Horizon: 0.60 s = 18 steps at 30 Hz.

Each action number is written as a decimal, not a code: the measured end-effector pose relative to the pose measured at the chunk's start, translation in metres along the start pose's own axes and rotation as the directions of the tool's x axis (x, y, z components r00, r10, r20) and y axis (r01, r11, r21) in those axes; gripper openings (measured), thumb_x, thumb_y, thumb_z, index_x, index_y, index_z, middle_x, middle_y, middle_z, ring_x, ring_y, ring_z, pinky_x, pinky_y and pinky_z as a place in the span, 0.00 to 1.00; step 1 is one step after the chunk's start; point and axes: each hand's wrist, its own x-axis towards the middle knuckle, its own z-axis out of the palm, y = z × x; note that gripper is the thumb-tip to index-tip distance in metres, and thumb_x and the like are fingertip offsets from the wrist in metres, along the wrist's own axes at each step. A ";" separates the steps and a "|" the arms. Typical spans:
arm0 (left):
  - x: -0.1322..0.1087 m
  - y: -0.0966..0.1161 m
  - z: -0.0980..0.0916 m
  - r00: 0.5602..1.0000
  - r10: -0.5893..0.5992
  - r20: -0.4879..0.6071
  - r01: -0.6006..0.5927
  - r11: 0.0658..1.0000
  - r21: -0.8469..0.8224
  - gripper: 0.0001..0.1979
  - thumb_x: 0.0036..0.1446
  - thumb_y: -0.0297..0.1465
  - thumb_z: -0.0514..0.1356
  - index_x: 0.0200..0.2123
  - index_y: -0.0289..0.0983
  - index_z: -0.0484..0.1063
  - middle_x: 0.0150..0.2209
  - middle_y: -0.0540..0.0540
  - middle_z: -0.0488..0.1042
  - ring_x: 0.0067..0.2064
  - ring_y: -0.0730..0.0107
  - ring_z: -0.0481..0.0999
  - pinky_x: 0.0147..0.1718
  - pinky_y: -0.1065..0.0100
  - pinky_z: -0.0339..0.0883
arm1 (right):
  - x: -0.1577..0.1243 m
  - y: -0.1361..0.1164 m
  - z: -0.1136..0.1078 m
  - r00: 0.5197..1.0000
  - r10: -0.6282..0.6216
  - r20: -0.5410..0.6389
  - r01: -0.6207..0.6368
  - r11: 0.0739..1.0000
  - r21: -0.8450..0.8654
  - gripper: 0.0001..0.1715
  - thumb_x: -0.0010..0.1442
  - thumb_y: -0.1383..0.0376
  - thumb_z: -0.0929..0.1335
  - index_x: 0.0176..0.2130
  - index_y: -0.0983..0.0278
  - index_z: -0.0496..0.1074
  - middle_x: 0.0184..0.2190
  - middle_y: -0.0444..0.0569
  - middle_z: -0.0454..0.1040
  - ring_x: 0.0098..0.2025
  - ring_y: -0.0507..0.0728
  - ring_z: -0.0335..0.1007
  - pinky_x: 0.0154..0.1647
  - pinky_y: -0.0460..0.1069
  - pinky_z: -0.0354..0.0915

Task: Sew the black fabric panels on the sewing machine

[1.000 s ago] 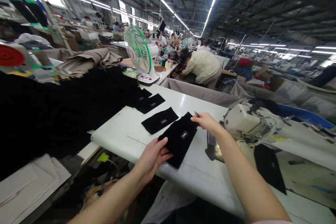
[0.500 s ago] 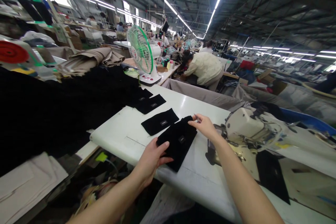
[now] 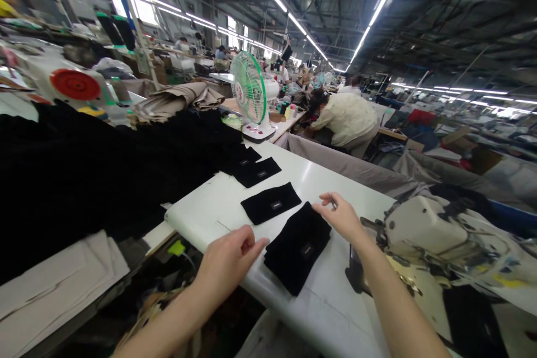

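Note:
On the white sewing table [image 3: 218, 207], a small stack of black fabric pieces [image 3: 289, 268] lies near the front edge, its top piece bearing a small dark label. My left hand [image 3: 230, 254] is just left of this stack, holding nothing, with the thumb stretched out and the fingers partly curled. Beyond the stack's far right corner is my right hand [image 3: 342, 218], a small metal tool [image 3: 333, 202] tucked in its fingers; its exact kind is hard to make out. Another labelled black piece [image 3: 264, 204] lies behind the stack, and several more [image 3: 260, 172] overlap farther back.
A sewing machine [image 3: 428, 224] occupies the right, with black fabric [image 3: 472, 313] by it. Heaped black cloth [image 3: 104, 179] covers the left side. A green-rimmed fan [image 3: 251, 89] stands at the back, and a co-worker [image 3: 348, 120] bends over beyond the table.
Both hands have let go of the black stack, which now lies on the table. My left hand has drawn off to its left. The view has swung left.

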 end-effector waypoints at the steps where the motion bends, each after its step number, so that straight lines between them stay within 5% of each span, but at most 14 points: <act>1: 0.007 -0.006 -0.003 0.998 0.016 -0.055 -0.014 0.999 0.032 0.16 0.63 0.45 0.55 0.29 0.40 0.68 0.28 0.49 0.72 0.31 0.64 0.72 0.30 0.66 0.58 | 0.006 -0.004 -0.002 1.000 -0.005 -0.014 0.005 1.000 -0.022 0.22 0.58 0.51 0.68 0.46 0.62 0.72 0.44 0.51 0.76 0.41 0.60 0.72 0.45 0.54 0.64; 4: 0.034 -0.021 -0.004 0.987 0.045 -0.157 -0.025 0.991 0.128 0.12 0.64 0.39 0.55 0.45 0.39 0.70 0.45 0.42 0.74 0.47 0.56 0.74 0.42 0.62 0.65 | 0.032 -0.018 0.004 1.000 0.001 0.031 0.002 0.995 -0.101 0.14 0.63 0.56 0.67 0.42 0.62 0.73 0.46 0.52 0.76 0.49 0.61 0.70 0.52 0.53 0.62; 7: 0.058 -0.027 0.000 0.984 -0.018 -0.177 0.058 0.972 0.226 0.17 0.63 0.38 0.57 0.51 0.35 0.69 0.50 0.38 0.71 0.52 0.51 0.71 0.47 0.58 0.66 | 0.058 -0.031 0.029 0.984 0.077 0.158 -0.046 0.981 -0.191 0.11 0.63 0.58 0.70 0.41 0.64 0.74 0.44 0.51 0.76 0.48 0.61 0.72 0.52 0.56 0.65; 11: 0.075 -0.026 0.002 0.995 -0.033 -0.097 0.051 0.980 0.191 0.09 0.59 0.34 0.61 0.41 0.36 0.71 0.46 0.40 0.71 0.50 0.54 0.71 0.46 0.59 0.66 | 0.084 -0.042 0.060 0.928 0.176 0.329 -0.089 0.961 -0.261 0.15 0.67 0.58 0.69 0.48 0.66 0.72 0.46 0.50 0.74 0.43 0.57 0.73 0.45 0.56 0.72; 14: 0.083 -0.030 0.000 0.998 -0.038 -0.040 0.038 0.999 0.009 0.03 0.56 0.28 0.61 0.34 0.38 0.68 0.38 0.46 0.73 0.43 0.62 0.74 0.42 0.64 0.66 | 0.102 -0.047 0.065 0.897 0.164 0.411 -0.060 0.965 -0.254 0.16 0.67 0.59 0.69 0.50 0.66 0.72 0.46 0.50 0.74 0.42 0.56 0.74 0.41 0.54 0.73; 18: 0.110 -0.037 -0.012 0.988 -0.103 -0.114 0.084 0.983 -0.166 0.09 0.58 0.27 0.58 0.43 0.38 0.66 0.33 0.51 0.73 0.34 0.67 0.74 0.34 0.68 0.65 | 0.137 -0.060 0.070 0.927 0.078 0.366 0.001 0.977 -0.212 0.17 0.67 0.59 0.69 0.51 0.66 0.71 0.48 0.51 0.74 0.44 0.57 0.74 0.44 0.56 0.73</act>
